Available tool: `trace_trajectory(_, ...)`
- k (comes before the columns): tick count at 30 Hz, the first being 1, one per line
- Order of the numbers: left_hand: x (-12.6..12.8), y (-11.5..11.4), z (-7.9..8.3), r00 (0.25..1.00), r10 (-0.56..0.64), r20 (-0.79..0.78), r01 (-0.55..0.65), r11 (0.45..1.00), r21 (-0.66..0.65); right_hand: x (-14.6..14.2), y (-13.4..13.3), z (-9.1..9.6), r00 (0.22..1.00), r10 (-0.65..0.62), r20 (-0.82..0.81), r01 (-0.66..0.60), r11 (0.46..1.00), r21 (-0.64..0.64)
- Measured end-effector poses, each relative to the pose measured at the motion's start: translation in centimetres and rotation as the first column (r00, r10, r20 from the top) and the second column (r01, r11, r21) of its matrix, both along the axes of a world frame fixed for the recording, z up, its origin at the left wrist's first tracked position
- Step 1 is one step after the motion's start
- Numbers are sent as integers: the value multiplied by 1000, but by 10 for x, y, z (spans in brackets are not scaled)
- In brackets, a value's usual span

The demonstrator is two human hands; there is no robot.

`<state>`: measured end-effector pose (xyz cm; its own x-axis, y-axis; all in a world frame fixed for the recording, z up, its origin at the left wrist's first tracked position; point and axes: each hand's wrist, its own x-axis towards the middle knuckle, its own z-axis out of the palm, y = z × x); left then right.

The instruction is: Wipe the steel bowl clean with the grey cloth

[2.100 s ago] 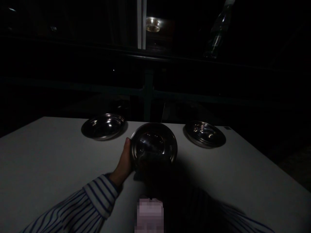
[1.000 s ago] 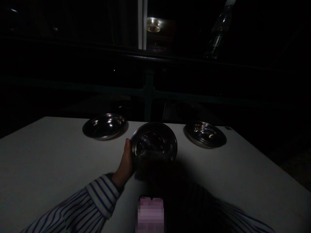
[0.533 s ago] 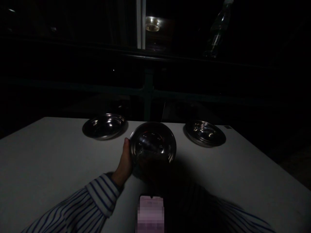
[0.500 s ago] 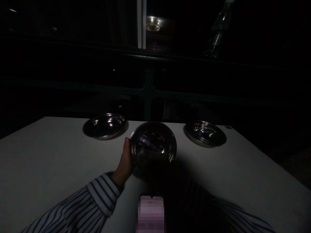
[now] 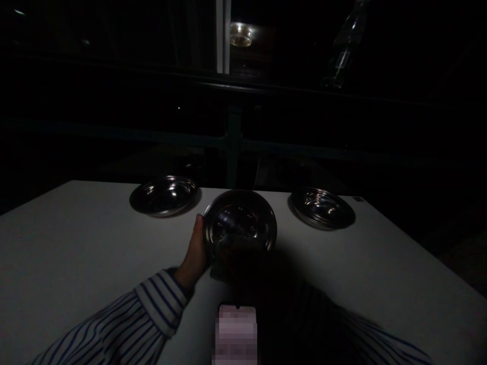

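Note:
My left hand (image 5: 195, 253) grips the left rim of a shiny steel dish (image 5: 239, 213), thumb up along its edge. The dish is tilted toward me above the table. My right hand (image 5: 247, 263) lies in deep shadow over the dish's lower part, and its fingers barely show. Under it a dark cloth (image 5: 218, 270) sticks out at the lower left of the dish; its outline is faint.
On the white table (image 5: 95, 243) a steel dish (image 5: 165, 196) lies at the back left and stacked steel dishes (image 5: 323, 209) at the back right. A lit phone (image 5: 236, 334) is at the near edge. Behind stands a clear bottle (image 5: 344, 50).
The right hand and the cloth have shifted slightly on the dish, and more cloth shows at its lower left. The left hand and the dish keep their place.

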<state>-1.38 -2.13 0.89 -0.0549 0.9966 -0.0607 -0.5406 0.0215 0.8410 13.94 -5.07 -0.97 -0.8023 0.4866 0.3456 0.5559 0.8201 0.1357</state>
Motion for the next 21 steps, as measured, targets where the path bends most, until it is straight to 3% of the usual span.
trace_trajectory(6, 1, 0, 7, 1000, -19, -5, 18, 999, -40, 18, 0, 1, 999, -47, -18, 47, 999, 1)
trace_trajectory(21, 4, -3, 4, 998, -61, 18, 62, 998, -20, 10, -2, 6, 1000, 18, 2, -18, 1000, -15)
